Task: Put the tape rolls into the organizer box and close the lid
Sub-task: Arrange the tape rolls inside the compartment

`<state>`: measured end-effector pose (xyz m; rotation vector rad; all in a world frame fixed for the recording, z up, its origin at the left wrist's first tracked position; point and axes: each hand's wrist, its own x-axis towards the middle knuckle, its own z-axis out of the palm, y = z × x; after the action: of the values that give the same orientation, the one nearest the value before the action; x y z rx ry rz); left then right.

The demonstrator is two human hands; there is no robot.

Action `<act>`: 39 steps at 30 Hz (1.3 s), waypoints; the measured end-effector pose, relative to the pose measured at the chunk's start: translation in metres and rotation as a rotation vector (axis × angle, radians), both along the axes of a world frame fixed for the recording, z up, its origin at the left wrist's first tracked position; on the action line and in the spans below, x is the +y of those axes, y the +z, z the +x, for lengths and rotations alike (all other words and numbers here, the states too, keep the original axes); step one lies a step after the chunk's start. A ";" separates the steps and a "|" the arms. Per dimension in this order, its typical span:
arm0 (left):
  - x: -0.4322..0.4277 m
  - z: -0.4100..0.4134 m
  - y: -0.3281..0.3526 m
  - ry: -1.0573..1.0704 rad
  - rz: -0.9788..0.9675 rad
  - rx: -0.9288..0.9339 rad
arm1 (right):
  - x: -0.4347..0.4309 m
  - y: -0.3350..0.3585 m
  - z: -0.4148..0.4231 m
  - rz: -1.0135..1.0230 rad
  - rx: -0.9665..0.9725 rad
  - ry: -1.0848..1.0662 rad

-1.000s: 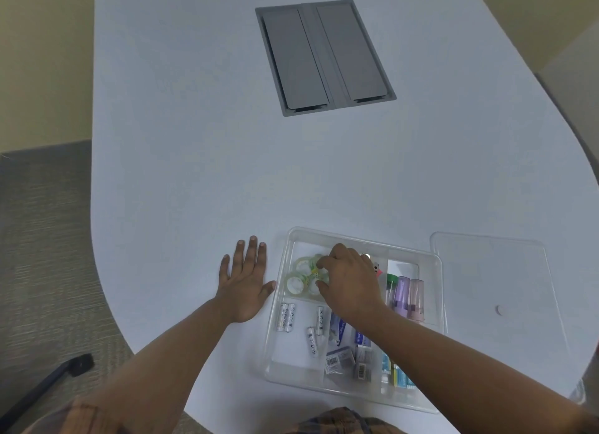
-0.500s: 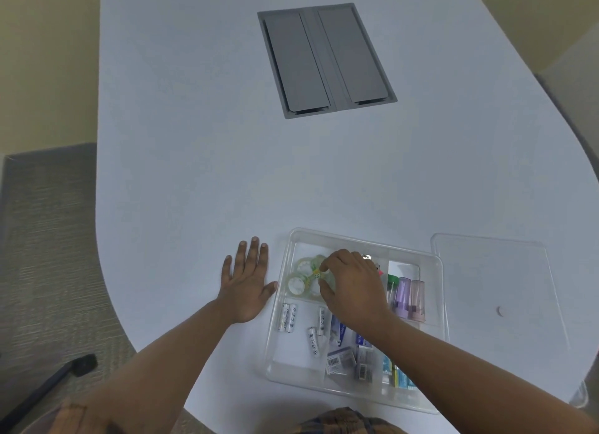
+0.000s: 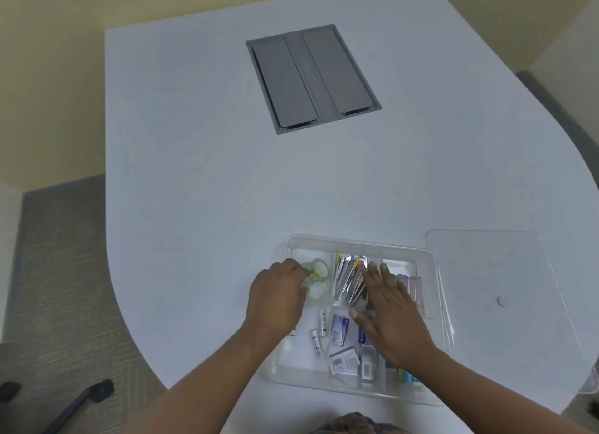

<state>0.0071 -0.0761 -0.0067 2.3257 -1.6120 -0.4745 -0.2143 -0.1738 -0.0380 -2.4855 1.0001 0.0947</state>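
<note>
The pale counter (image 3: 201, 190) carries a grey hatch panel (image 3: 312, 77) set into its far middle. Near the counter's near edge sits the clear organizer box (image 3: 356, 244), open, its compartments holding small goods. Its clear lid (image 3: 496, 271) lies flat on the counter just beside the box, toward the right edge. The left hand (image 3: 277, 299) reaches over the box's left wall, fingers curled down on the tape rolls (image 3: 316, 279), which lie in the far-left compartment; whether it actually grips one I cannot tell. The right hand (image 3: 389, 313) is spread flat, fingers extended, over the middle compartments, holding nothing. Metal clips (image 3: 348, 276) fill the far middle compartment, and batteries (image 3: 319, 331) lie loose in the near-left one.
</note>
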 end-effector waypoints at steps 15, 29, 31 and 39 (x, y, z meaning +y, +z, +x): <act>-0.044 0.007 0.005 -0.118 0.453 -0.309 | -0.004 -0.014 -0.005 -0.066 0.151 0.130; -0.064 0.018 0.002 -0.072 0.387 -0.295 | -0.006 -0.015 -0.004 -0.053 0.178 0.124; -0.062 0.018 -0.001 -0.073 0.387 -0.268 | -0.006 -0.015 -0.004 -0.047 0.166 0.118; -0.041 0.011 -0.013 0.009 0.294 -0.119 | -0.004 -0.015 -0.004 -0.070 0.143 0.100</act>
<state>0.0183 -0.1171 -0.0197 2.6178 -1.6827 -0.6191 -0.2183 -0.1778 -0.0535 -2.6232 0.9506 0.2770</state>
